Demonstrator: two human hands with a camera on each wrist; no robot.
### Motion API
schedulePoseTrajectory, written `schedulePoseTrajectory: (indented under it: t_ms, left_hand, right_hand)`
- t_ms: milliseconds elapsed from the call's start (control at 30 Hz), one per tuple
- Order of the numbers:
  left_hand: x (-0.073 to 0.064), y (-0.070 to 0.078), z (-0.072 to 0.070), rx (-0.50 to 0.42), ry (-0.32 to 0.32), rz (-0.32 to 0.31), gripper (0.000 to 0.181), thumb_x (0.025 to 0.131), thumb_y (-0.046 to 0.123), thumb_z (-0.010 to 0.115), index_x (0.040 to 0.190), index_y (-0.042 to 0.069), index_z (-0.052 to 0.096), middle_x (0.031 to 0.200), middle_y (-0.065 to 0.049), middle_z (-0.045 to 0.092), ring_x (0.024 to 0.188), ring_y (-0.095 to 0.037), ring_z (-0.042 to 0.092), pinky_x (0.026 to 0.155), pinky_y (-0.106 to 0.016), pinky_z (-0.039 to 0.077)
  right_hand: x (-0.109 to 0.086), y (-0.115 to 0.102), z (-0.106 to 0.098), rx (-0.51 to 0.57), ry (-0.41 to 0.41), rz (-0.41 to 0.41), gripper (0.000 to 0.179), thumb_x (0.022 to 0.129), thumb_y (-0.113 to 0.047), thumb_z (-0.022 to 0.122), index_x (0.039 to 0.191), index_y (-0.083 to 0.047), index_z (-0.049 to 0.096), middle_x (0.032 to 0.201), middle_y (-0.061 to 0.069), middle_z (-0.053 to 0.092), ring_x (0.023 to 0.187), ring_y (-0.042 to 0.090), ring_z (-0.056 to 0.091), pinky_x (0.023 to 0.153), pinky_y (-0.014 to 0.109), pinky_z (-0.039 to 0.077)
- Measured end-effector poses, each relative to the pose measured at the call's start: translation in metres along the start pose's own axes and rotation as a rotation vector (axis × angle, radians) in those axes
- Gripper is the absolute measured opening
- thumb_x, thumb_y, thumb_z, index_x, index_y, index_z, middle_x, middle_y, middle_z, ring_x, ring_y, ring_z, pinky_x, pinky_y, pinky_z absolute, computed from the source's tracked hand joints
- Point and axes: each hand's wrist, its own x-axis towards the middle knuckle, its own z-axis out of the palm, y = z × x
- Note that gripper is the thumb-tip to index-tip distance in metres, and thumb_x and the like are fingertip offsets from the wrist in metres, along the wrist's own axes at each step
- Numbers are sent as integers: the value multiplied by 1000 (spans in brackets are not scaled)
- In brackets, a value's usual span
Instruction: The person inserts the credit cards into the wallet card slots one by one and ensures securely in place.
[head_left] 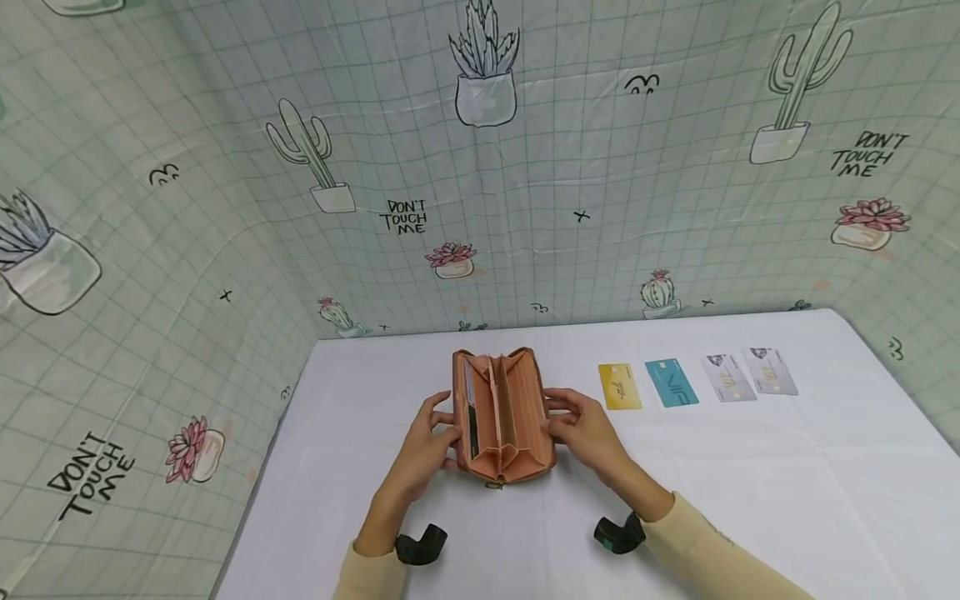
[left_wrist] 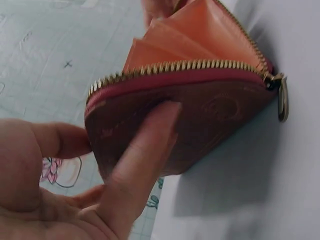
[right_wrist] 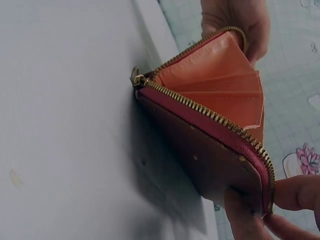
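Note:
A zip-around wallet (head_left: 531, 408) stands spread on the table, its peach lining and accordion pockets facing up. My left hand (head_left: 422, 454) grips its left side, one finger lying along the brown outer cover (left_wrist: 200, 115) in the left wrist view. On the opposite side my right hand (head_left: 596, 435) pinches the cover's edge between thumb and fingers. Brass zipper teeth (right_wrist: 210, 111) run round the unzipped rim, down to a metal zipper pull (left_wrist: 283, 102) at the near end. Something white and something dark show in the wallet's left-hand slots.
Right of the wallet lie a yellow card (head_left: 620, 387), a teal VIP card (head_left: 672, 383) and two silver cards (head_left: 729, 378), spaced in a row. The white table (head_left: 360, 375) meets a cactus-print cloth (head_left: 525, 200) behind and at the sides. Each wrist wears a black camera mount.

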Motion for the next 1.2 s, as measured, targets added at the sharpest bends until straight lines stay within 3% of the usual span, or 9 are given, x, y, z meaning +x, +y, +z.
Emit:
schedulePoseTrajectory:
  t_ms: [200, 400, 633, 833, 1000, 1200]
  left_hand:
    - [8, 4, -7, 42, 15, 4, 56, 92, 11, 52, 143, 12, 29, 127, -19, 43, 88, -23, 60, 59, -42, 52]
    - [25, 3, -21, -23, 48, -21, 57, 94, 19, 54, 143, 13, 26, 134, -16, 39, 104, -30, 56, 64, -44, 53]
    - [43, 5, -32, -72, 81, -46, 62, 95, 27, 54, 147, 18, 21, 139, -15, 36, 112, -34, 51, 66, -43, 53]
    - [48, 4, -37, -116, 65, -63, 56, 96, 21, 51, 146, 23, 26, 135, -15, 41, 111, -30, 52, 62, -36, 53]
    - [44, -1, -39, -178, 92, -43, 54, 96, 16, 50, 145, 20, 28, 132, -15, 45, 108, -28, 53, 63, -35, 51]
    - [35, -7, -38, -258, 176, -29, 54, 94, 10, 50, 144, 17, 29, 131, -18, 43, 103, -26, 53, 57, -28, 50]
  right_hand:
    - [5, 1, -3, -42, -15, -34, 45, 82, 7, 61, 126, 1, 53, 111, 19, 60, 90, 26, 64, 67, 33, 53]
    - [12, 3, -8, -71, -80, -67, 44, 84, 6, 60, 127, 2, 52, 110, 19, 60, 92, 26, 64, 70, 33, 53]
    - [29, 3, -14, -57, -235, -96, 42, 87, 2, 58, 129, 2, 51, 115, 21, 58, 92, 26, 64, 69, 33, 53]
    - [44, -3, -15, -69, -342, -110, 43, 88, 2, 57, 130, 2, 50, 120, 23, 56, 96, 30, 62, 69, 37, 52]
    - [49, -4, -13, -66, -340, -83, 43, 89, 1, 57, 131, 3, 49, 120, 23, 56, 98, 31, 61, 71, 38, 53]
    - [38, -4, -13, -77, -263, -43, 40, 88, -3, 58, 127, -1, 53, 113, 17, 60, 92, 23, 64, 71, 34, 53]
